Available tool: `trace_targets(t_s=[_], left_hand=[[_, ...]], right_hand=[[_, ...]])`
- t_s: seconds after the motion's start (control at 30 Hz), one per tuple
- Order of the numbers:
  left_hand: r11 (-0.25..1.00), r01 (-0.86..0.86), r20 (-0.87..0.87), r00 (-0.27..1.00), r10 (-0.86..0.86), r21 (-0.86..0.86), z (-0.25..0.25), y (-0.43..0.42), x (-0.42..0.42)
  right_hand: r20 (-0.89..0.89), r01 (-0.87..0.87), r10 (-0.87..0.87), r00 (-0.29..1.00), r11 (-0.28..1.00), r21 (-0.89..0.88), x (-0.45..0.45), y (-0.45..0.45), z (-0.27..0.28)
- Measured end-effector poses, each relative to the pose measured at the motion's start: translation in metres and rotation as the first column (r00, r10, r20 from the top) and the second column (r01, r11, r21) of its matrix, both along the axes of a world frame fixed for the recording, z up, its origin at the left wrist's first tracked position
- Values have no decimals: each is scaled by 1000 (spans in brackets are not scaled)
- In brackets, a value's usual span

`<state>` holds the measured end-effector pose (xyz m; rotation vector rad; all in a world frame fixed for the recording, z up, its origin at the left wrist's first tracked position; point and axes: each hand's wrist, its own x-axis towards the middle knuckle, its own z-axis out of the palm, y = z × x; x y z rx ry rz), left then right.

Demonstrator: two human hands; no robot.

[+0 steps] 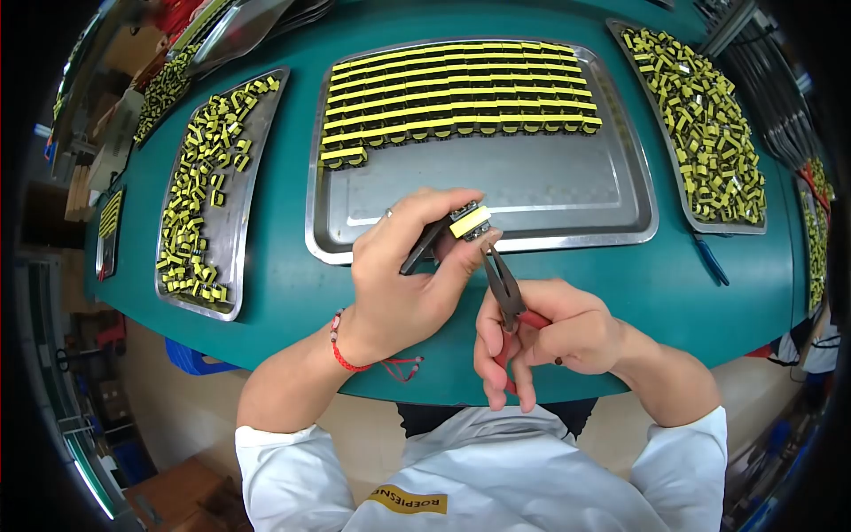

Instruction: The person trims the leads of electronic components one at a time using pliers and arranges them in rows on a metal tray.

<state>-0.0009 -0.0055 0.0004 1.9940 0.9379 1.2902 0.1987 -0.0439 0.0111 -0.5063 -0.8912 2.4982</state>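
In the head view my left hand [403, 266] pinches a small transformer [471, 222], wrapped in yellow tape on a black bobbin with pins, between thumb and forefinger. A dark, flat-ended object [424, 248] is tucked in the same palm; its kind is unclear. My right hand [558, 332] grips long-nose pliers [503, 288] with red handles, their tips just below the transformer, close to my left thumb. Whether the tips touch anything is too small to tell. Behind both hands, a metal tray [479, 191] bears tight rows of similar transformers [461, 89], with a short row at its left.
Loose transformers fill a right tray [696, 124] and lie scattered in a left tray [235, 191]. A blue-handled tool [711, 262] rests below the right tray. A smaller tray [108, 232] stands at the far left of the green table [292, 293].
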Motion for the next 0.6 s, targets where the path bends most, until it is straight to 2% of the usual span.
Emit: trace_targets(t_s=[0.17,0.23,0.27,0.33,0.43,0.5,0.6], left_hand=[[1000,24,20,1000,-24,-10,-1,0,0],[995,96,39,995,-96,-2,-1,1,0],[995,96,39,995,-96,-5,-3,3,1],[989,70,65,995,-79,130,-7,8,3],[988,79,20,996,-82,129,-7,9,1],[988,77,33,996,-82,131,-7,8,3],[991,70,44,996,-76,110,-10,10,5]], right_hand=[[-1,24,-24,1000,999,-22,0,1,0],[-2,28,-28,1000,999,-21,-1,0,0],[30,47,-47,998,999,-20,-1,0,1],[60,64,-63,996,998,-22,-2,0,0],[112,82,-84,990,996,24,-1,-2,-3],[244,94,-114,963,991,93,-1,-3,2],[247,150,-170,954,984,98,-4,-4,0]])
